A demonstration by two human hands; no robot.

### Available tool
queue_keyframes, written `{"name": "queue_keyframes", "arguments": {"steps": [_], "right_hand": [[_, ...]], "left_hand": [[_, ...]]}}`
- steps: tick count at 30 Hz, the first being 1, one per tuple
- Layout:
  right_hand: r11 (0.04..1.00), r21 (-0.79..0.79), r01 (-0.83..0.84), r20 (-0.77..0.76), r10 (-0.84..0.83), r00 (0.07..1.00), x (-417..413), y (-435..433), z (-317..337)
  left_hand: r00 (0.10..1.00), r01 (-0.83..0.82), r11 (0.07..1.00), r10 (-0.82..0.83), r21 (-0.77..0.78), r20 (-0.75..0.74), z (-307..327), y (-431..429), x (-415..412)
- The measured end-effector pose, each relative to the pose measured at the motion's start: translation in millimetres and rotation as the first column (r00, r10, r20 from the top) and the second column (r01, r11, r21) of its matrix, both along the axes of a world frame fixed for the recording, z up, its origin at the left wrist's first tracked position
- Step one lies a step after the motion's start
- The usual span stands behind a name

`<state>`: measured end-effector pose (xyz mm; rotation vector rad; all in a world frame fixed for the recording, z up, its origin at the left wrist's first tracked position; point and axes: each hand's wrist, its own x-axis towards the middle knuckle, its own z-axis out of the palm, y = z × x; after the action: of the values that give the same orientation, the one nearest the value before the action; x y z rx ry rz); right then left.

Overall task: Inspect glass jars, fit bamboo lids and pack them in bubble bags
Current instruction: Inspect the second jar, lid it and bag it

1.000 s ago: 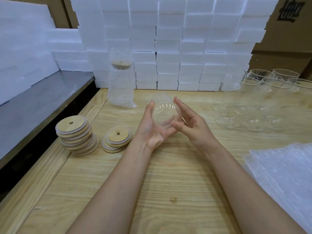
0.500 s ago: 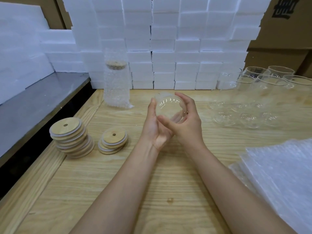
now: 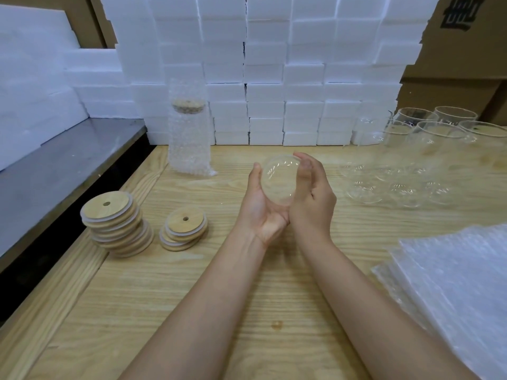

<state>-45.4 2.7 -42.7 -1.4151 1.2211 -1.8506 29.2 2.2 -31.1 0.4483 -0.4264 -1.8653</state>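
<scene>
- The glass jar [image 3: 279,182] is held above the middle of the tabletop [image 3: 247,303]. It lies on its side with one round end turned toward the camera, and nothing is inside it.
- The left grip [image 3: 260,215], a bare hand, is palm up under the jar, with its thumb against the jar's left side.
- The right grip [image 3: 314,198] curls round the jar's right side, with its fingertips [image 3: 303,160] hooked over the far rim. Both grips are clamped on the jar.
- At the back left of the tabletop a bubble bag [image 3: 189,152] stands upright. It holds a jar closed with a bamboo lid [image 3: 188,105].
- To the right, a cluster of open glass jars [image 3: 411,160] stands upright, all without lids and with nothing inside them.
- Two stacks of bamboo lids lie to the left, each lid with a small hole. The tall stack [image 3: 116,223] leans a little, and the short stack [image 3: 184,227] sits just beside it.
- A pile of flat bubble bags [image 3: 452,286] lies at the right edge.
- White foam blocks [image 3: 274,78] are piled up like a wall along the back.
- Behind the foam are cardboard boxes [image 3: 461,58]. One has a black printed mark [image 3: 459,12], cut off by the frame edge and unreadable.
</scene>
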Motion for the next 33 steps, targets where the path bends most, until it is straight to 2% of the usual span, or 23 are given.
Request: {"name": "queue_keyframes", "arguments": {"steps": [8, 16, 21, 25, 28, 33], "right_hand": [[0.995, 0.032, -0.096, 0.056, 0.094, 0.994, -5.5, 0.5, 7.8], [0.963, 0.049, -0.265, -0.169, 0.269, 0.948, -15.0, -1.8, 11.1], [0.910, 0.120, -0.397, -0.243, 0.414, 0.877, -28.9, -3.7, 17.4], [0.876, 0.107, -0.470, -0.203, 0.482, 0.852, -33.3, -3.1, 20.7], [0.861, 0.101, -0.499, -0.127, 0.509, 0.851, -34.4, -4.5, 19.0], [0.869, 0.038, -0.493, -0.074, 0.495, 0.866, -35.3, -5.4, 18.1]], "left_hand": [[1.000, -0.016, 1.000, 0.016, 0.009, 0.010, 6.5, 7.3, -2.1], [0.996, -0.064, 0.992, 0.070, 0.111, -0.052, 20.0, 8.9, 2.0], [0.994, 0.009, 0.995, 0.002, 0.100, -0.111, 26.0, 5.9, 11.8], [0.998, 0.029, 0.993, -0.023, 0.117, -0.057, 27.7, 0.8, 19.1], [0.995, 0.074, 0.989, -0.064, 0.130, -0.078, 29.6, 0.3, 19.4], [0.998, 0.058, 0.990, -0.053, 0.130, -0.039, 29.9, 0.2, 20.2]]}}
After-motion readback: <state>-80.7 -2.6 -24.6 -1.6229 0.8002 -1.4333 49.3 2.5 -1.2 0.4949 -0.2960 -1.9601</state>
